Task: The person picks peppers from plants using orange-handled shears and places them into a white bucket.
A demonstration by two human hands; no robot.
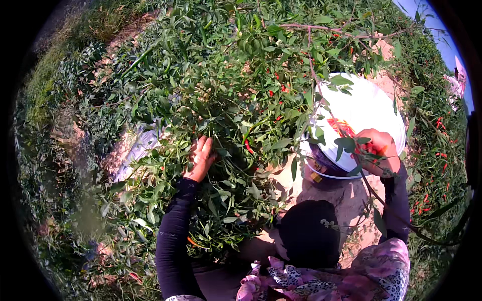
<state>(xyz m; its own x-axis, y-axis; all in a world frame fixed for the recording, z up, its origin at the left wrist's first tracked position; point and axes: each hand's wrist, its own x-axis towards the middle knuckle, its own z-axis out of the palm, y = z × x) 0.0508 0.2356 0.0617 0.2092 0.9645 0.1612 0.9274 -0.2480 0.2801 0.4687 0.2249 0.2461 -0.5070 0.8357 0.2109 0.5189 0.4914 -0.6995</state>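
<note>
My right hand is over the near rim of a white bucket, with several red chili peppers in its curled fingers. More red chilies are visible inside the bucket, whose sunlit interior is washed out. My left hand reaches into the leaves of a chili plant; its fingertips are partly hidden by foliage, so whether it grips anything is unclear. Right of that hand, a red chili and a curved green chili hang on the plant.
A leafy weed stem crosses in front of the bucket and my right hand. Chili plants with red fruit grow at the right. Plastic sheeting lies on the soil at left. Pink cloth shows at the far right.
</note>
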